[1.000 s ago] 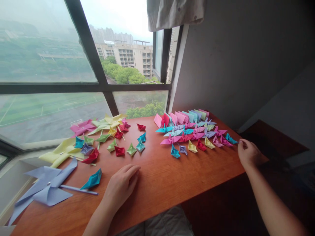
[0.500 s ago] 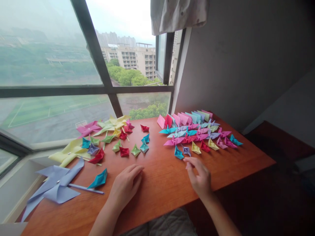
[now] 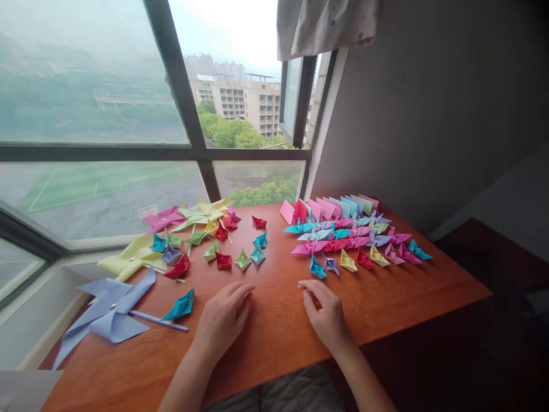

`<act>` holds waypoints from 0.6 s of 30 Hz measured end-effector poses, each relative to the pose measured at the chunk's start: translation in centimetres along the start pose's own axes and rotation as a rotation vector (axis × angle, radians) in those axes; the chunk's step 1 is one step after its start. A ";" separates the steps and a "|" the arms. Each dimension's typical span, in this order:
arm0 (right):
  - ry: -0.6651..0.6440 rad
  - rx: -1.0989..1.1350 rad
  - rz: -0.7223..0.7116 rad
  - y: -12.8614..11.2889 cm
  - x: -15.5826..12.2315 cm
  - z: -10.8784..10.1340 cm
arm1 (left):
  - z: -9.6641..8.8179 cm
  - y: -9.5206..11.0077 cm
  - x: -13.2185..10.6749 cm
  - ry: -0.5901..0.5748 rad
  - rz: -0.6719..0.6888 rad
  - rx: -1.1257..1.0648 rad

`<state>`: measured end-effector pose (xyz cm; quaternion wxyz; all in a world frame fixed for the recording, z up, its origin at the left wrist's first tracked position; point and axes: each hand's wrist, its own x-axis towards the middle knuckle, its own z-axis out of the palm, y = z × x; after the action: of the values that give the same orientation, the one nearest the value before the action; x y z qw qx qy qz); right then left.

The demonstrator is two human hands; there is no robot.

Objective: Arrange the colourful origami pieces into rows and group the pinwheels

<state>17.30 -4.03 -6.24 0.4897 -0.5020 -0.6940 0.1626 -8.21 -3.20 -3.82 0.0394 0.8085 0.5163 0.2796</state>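
My left hand (image 3: 226, 316) lies on the wooden table, loosely curved, fingers apart from the thumb and holding nothing. A blue paper boat (image 3: 180, 305) is to its left, and a light green paper boat (image 3: 242, 260) sits beyond its fingertips. My right hand (image 3: 325, 316) hovers or rests over the table, its index finger and thumb parted with nothing between them. Just past its fingers stand a blue paper boat (image 3: 317, 267) and a purple one (image 3: 331, 265), at the left end of a row with yellow, red and pink boats.
Behind that row are paper cranes (image 3: 323, 228) and folded paper pieces (image 3: 328, 207). Paper pinwheels, one purple (image 3: 112, 307) and one yellow (image 3: 132, 258), lie at the left by the window. More boats (image 3: 223, 261) are scattered mid-left. The table's front edge runs below my forearms.
My right hand has drawn back and to the left, away from the blue boat at the row's end. My left hand stays about where it was. The view has shifted slightly.
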 end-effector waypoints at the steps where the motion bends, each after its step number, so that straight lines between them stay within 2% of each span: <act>1: -0.006 -0.003 0.002 0.1 0.0 0.0 | 0.0 0.0 0.0 0.013 -0.012 0.003; 6: -0.042 -0.011 0.012 0.2 -0.2 0.1 | -0.6 -0.2 0.0 0.135 -0.078 0.031; 11: -0.045 -0.013 0.029 0.1 -0.2 0.0 | -3.2 -1.5 -1.7 0.281 -0.200 0.208; 15: -0.050 -0.005 0.037 0.2 -0.1 0.0 | -6.0 -3.0 -4.3 0.268 -0.379 0.365; 18: -0.063 0.004 0.048 0.2 -0.2 0.0 | -7.3 -4.1 -6.1 0.254 -0.449 0.454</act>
<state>17.41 -4.09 -6.44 0.4648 -0.5120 -0.6966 0.1913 -16.98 -8.17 -1.62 -0.1454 0.6215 0.7313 0.2404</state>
